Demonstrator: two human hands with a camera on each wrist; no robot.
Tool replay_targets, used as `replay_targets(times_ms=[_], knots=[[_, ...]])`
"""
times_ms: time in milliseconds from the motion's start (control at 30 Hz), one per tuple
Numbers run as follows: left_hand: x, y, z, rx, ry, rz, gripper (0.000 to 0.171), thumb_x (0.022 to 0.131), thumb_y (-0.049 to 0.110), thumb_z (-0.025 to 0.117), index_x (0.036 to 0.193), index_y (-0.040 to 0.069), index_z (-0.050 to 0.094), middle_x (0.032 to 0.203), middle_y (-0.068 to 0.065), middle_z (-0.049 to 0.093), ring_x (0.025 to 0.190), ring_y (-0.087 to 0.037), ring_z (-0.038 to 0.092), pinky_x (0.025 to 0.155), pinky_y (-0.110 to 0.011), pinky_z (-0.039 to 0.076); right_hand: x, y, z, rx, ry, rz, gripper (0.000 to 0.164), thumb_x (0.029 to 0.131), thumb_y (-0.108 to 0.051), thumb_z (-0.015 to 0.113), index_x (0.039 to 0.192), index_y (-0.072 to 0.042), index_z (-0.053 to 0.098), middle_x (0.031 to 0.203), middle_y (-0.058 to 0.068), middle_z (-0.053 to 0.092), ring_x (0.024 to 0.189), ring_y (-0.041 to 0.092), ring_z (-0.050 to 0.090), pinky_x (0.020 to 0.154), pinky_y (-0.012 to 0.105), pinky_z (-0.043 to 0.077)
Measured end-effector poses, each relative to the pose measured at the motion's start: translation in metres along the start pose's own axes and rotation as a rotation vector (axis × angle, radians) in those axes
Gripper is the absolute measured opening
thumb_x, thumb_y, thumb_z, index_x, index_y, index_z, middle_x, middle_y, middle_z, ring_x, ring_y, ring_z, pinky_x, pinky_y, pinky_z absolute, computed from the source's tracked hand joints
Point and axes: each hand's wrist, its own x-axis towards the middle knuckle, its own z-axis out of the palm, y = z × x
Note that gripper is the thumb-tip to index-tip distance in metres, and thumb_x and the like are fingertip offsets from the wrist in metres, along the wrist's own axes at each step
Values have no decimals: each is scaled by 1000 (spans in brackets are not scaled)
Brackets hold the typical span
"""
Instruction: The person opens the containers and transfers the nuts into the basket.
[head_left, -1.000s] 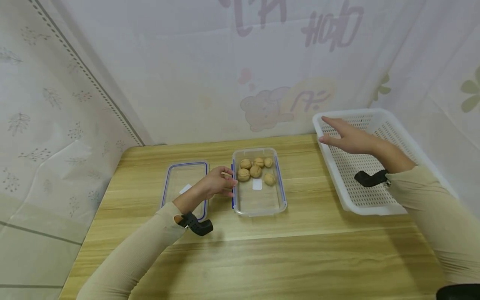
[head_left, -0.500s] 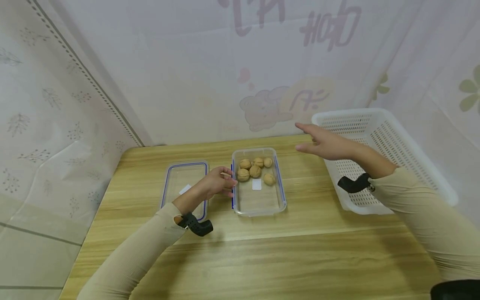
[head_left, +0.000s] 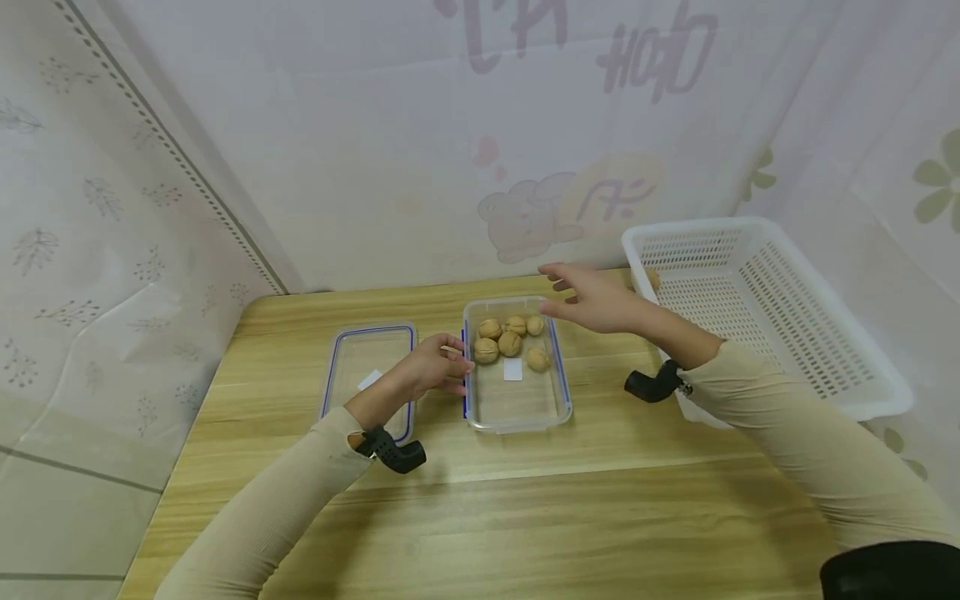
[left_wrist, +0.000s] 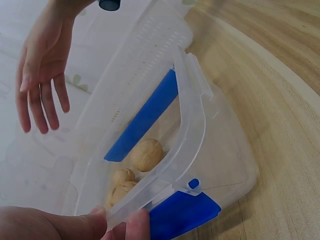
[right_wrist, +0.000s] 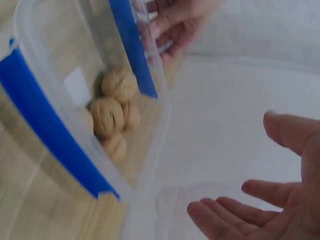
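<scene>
The thumb and forefinger of the left hand [head_left: 433, 365] pinch the upper edge of the clear box [head_left: 517, 428] along its left side, close by a blue clip [left_wrist: 185, 215]; the other fingers lie outside the wall. The right hand [head_left: 592, 302] holds nothing: its fingers are loosely spread, the thumb standing apart, and it hovers above the bench by the box's far right corner, touching neither the box nor its contents. Inside the box are six walnuts [head_left: 509, 343], five bunched toward the far end and one a little apart near the right wall, with a white label [head_left: 513, 369] showing just nearer than the bunch. The lid [head_left: 371, 350] lies on the bench [head_left: 465, 533] to the left, apart from the box and partly covered by the left wrist. To the right stands a white basket [head_left: 697, 225], with a walnut in it [head_left: 653, 278] against its left wall, half hidden by the right forearm. What could go wrong seems mild. The bunched nuts look round and loose, so a clumsy grab at one would probably set its neighbours rolling. The left pinch holds one edge only; a hard knock on the opposite wall might swing or tip the light box. The right forearm, passing low near the basket's left rim, could bump and shift it, and a nut held too lightly might drop onto the bench and roll away.
</scene>
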Motion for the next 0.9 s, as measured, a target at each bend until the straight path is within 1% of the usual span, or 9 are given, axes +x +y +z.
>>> replay_targets(times_ms=[200, 333, 433, 567, 667, 733, 833, 900], knots=[[0, 0, 0, -3, 6, -13, 46, 100, -6, 59, 140, -8, 36, 112, -16, 51, 86, -19, 60, 68, -28, 66, 13, -8, 22, 2, 20, 23, 68, 103, -32, 62, 154, 4, 35, 152, 25, 43, 134, 40, 49, 109, 52, 50], [2, 0, 0, -3, 7, -19, 46, 100, -6, 59, 140, -8, 36, 112, -15, 51, 86, -19, 60, 68, -28, 66, 22, -11, 36, 21, 35, 66, 65, 101, -33, 64, 151, 3, 41, 149, 23, 48, 132, 39, 52, 109, 51, 50], [2, 0, 0, -4, 7, -20, 46, 100, -6, 59, 140, -8, 37, 111, -15, 51, 86, -19, 59, 68, -28, 66, 29, -9, 46, 36, 27, 102, 64, 101, -33, 65, 149, 4, 43, 146, 25, 51, 130, 40, 54, 108, 51, 51], [2, 1, 0, -3, 7, -17, 46, 99, -5, 60, 139, -8, 37, 111, -16, 52, 87, -20, 60, 70, -29, 66, 40, -4, 59, 42, -7, 142, 63, 100, -29, 66, 148, 5, 43, 142, 30, 51, 127, 43, 56, 106, 51, 53], [-1, 1, 1, -5, 2, -10, 44, 99, -5, 60, 137, -8, 38, 111, -16, 53, 87, -20, 60, 70, -28, 66, 47, -2, 67, 39, -25, 164, 61, 99, -24, 67, 146, 6, 44, 141, 31, 53, 127, 43, 55, 105, 51, 53], [-3, 3, 1, -7, -3, -1, 42, 99, -6, 59, 135, -9, 38, 111, -17, 53, 88, -20, 60, 70, -28, 66, 52, -1, 73, 24, -26, 174, 59, 97, -21, 69, 144, 8, 47, 137, 30, 56, 125, 41, 57, 103, 49, 55], [-3, 3, 1, -10, -8, 0, 40, 99, -6, 59, 134, -8, 39, 110, -17, 53, 89, -20, 60, 70, -28, 66, 56, 0, 80, 3, -33, 192, 57, 93, -16, 70, 140, 10, 50, 123, 25, 65, 109, 34, 63, 94, 43, 59], [-2, 2, 0, -9, -9, -2, 40, 99, -7, 58, 134, -8, 38, 111, -17, 53, 89, -21, 60, 70, -28, 66, 59, 1, 84, -7, -32, 202, 56, 91, -13, 71, 138, 11, 52, 115, 21, 68, 97, 28, 64, 87, 38, 59]])
